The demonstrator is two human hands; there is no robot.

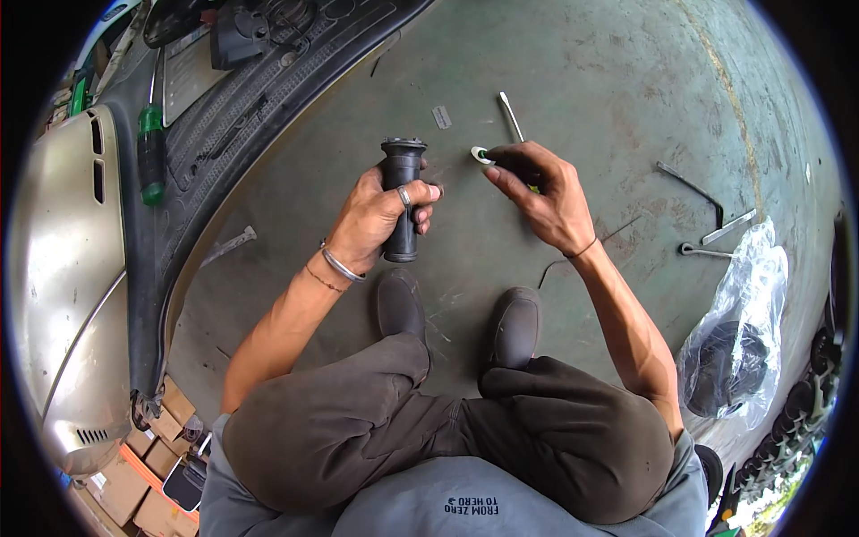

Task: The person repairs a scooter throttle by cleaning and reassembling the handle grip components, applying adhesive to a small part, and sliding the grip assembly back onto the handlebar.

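Observation:
My left hand (371,210) is wrapped around a black rubber handlebar grip (403,170), its flanged end pointing away from me. To the right, my right hand (546,192) pinches a small white rounded piece with a dark green middle (481,156) between thumb and fingertips. What the piece is, I cannot make out. Just beyond that hand a screwdriver's metal shaft (511,116) shows, its other end hidden by the hand. A bit of yellow peeks out below my fingers. A small grey tag-like plate (441,117) lies on the floor between and beyond both hands.
A scooter's black footboard (242,134) and beige body panel (67,268) stand at the left, with a green-handled screwdriver (152,148) on them. Bent metal tools (702,192) and a clear plastic bag (743,331) holding a black part lie at the right. Cardboard boxes (121,483) sit lower left.

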